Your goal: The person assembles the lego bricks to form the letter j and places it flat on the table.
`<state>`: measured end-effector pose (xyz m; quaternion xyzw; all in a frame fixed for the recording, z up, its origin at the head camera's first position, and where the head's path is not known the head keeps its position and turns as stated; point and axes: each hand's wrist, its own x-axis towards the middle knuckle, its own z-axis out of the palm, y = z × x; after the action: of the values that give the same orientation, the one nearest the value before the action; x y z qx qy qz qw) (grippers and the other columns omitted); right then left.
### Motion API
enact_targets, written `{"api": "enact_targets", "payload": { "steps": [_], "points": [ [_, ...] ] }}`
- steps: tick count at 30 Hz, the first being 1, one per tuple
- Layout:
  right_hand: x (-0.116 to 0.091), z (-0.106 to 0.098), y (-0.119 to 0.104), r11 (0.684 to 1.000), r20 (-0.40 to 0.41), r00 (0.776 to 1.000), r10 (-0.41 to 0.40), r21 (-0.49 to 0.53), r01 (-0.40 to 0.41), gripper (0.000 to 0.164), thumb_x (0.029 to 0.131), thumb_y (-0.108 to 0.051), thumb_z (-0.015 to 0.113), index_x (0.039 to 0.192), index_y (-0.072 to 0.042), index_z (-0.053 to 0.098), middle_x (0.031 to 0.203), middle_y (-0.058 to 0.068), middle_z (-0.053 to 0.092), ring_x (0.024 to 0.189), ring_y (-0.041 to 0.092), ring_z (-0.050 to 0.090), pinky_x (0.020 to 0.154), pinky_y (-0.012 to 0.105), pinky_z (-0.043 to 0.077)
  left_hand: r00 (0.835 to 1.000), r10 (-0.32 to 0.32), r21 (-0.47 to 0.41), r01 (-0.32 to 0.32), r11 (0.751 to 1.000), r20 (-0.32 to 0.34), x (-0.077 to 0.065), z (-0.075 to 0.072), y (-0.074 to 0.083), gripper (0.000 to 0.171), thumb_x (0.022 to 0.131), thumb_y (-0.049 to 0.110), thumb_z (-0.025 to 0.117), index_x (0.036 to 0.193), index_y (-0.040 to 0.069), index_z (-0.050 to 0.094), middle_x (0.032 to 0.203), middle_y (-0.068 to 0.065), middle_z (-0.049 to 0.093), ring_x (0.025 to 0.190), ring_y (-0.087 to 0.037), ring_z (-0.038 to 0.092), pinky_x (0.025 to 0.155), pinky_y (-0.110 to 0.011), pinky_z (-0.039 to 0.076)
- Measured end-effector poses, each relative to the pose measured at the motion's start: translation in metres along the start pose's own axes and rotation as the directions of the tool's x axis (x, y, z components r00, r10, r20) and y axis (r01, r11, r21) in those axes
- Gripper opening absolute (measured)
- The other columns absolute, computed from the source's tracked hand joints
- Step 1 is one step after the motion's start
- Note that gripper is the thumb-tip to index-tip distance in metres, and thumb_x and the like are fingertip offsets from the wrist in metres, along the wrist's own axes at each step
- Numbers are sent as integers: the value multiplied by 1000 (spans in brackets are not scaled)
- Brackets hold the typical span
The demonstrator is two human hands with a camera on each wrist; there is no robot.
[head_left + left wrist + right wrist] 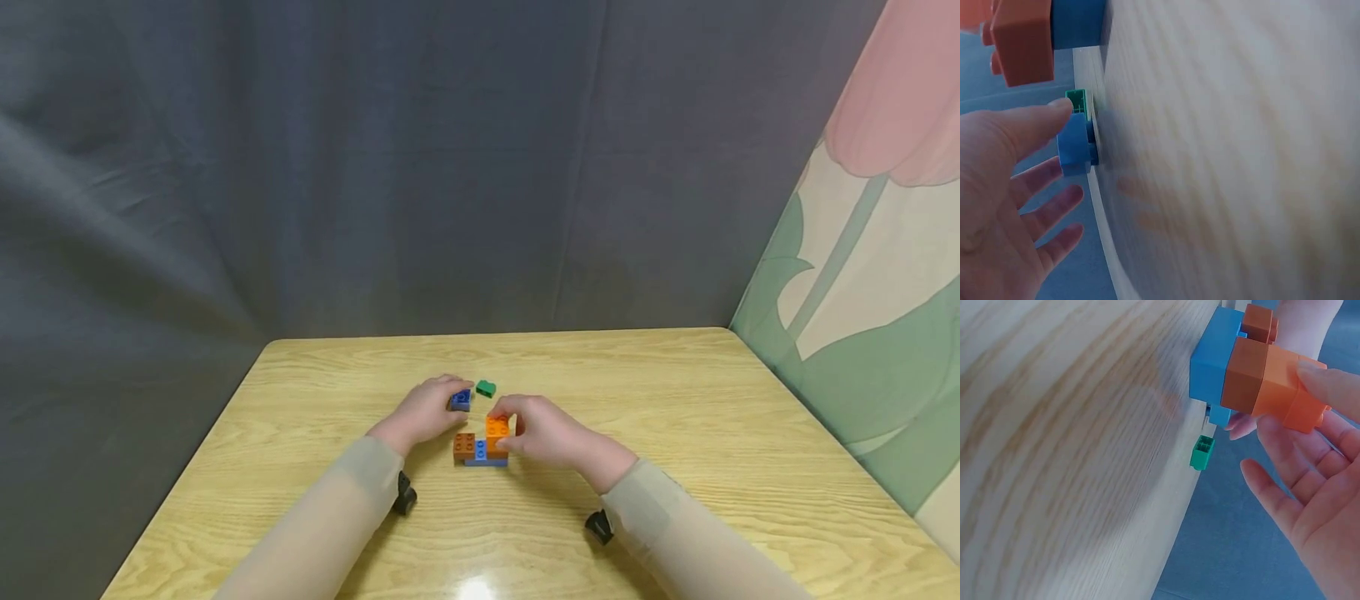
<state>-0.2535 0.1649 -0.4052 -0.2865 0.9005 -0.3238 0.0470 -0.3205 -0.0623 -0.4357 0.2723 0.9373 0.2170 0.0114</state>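
Tabletop [675,400]: left fingers [451,384] partly hide the dark-blue brick [462,402].

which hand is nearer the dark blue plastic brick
Left: the left hand holds the dark blue plastic brick. The right hand is apart, right of it, pinching an orange plastic brick.

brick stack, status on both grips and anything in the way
Left grip holding dark blue brick. Right grip pinching brick stack by its orange top. Green brick beyond, clear of stack.
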Motion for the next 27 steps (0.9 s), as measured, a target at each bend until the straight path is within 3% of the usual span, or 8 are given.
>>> {"api": "enact_targets", "payload": {
  "steps": [8,17,22,27],
  "points": [
    [-1,1,1,1000,-16,1000,-22,-9,22,30,86,-11,78,115,-12,68,102,-6,61,69,19,54,64,30,50,1000,-9,141,10,990,-12,12,4,4,40,92,15,71,132,13,65,127,-5,63,116,-24,58,104,-44,40],
    [0,0,1,1000,-10,1000,-7,-21,7,30,86,-14,79,115,-14,68,103,-7,61,66,15,52,63,29,49,999,-34,183,32,983,6,15,4,9,40,92,14,70,132,13,64,119,-6,63,104,-22,61,96,-42,46],
    [0,0,1,1000,-11,1000,-7,-14,7,30,87,-15,78,115,-15,68,103,-7,61,64,14,51,60,29,49,995,-83,112,87,990,-47,12,-2,14,42,94,19,68,134,15,60,117,-5,58,93,-18,58,90,-39,50],
    [0,0,2,1000,-19,1000,-13,-8,13,29,87,-14,79,114,-16,69,102,-7,61,63,15,51,59,29,49,990,-87,-16,86,996,-114,6,-15,26,35,93,17,69,125,13,57,108,-4,56,87,-20,56,84,-38,52]
  ]
}}
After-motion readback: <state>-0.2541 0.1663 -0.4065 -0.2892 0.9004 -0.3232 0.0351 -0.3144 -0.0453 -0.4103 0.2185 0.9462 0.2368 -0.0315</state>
